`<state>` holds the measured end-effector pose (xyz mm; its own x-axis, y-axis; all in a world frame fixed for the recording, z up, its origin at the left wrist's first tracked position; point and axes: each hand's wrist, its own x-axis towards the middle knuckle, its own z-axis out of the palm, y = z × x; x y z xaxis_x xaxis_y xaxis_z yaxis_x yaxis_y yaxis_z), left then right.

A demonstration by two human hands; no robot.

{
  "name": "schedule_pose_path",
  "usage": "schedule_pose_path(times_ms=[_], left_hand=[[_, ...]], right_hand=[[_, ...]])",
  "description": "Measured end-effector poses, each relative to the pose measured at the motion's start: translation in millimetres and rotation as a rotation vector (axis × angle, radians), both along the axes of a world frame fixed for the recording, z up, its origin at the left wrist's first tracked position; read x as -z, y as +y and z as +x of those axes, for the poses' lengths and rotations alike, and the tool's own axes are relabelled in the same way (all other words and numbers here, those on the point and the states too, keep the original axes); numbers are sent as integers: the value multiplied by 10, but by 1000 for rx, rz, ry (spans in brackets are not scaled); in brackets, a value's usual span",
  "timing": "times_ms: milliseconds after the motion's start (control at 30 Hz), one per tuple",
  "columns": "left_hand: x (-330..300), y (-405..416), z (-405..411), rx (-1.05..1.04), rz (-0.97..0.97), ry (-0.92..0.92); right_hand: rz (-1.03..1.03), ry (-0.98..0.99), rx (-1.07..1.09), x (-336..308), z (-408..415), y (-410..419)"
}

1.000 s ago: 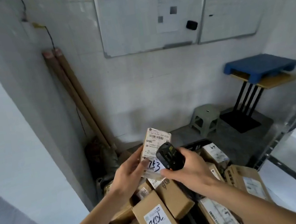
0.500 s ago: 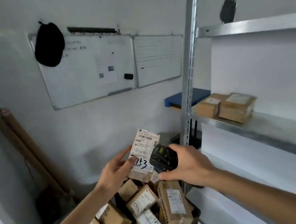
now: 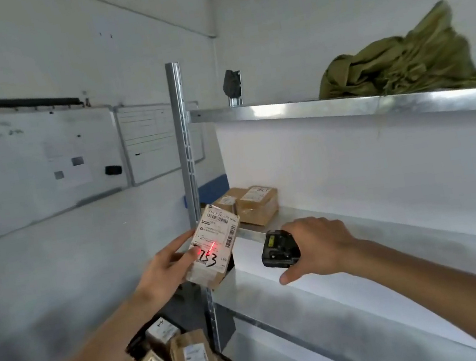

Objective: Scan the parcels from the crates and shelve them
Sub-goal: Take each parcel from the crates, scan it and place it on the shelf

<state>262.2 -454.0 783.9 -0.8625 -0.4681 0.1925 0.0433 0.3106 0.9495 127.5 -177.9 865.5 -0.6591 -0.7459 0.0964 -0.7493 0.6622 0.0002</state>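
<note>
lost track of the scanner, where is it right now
In the head view the scanner is right of centre, held in the right hand in front of the middle shelf, just right of the labelled parcel held by the left hand.

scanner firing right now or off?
On. The scanner held in the right hand throws a red line onto the label of the parcel that the left hand holds up.
</note>
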Motion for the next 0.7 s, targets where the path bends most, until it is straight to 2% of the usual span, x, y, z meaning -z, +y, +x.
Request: schedule_pose_path(times_ms=[333,700], left_hand=[[-189,468,-426,79,-22,-4],[-275,724,-524,99,-30,-8]], right_hand=[[-14,36,175,-179,-174,632],[-1,42,223,-184,-202,879]])
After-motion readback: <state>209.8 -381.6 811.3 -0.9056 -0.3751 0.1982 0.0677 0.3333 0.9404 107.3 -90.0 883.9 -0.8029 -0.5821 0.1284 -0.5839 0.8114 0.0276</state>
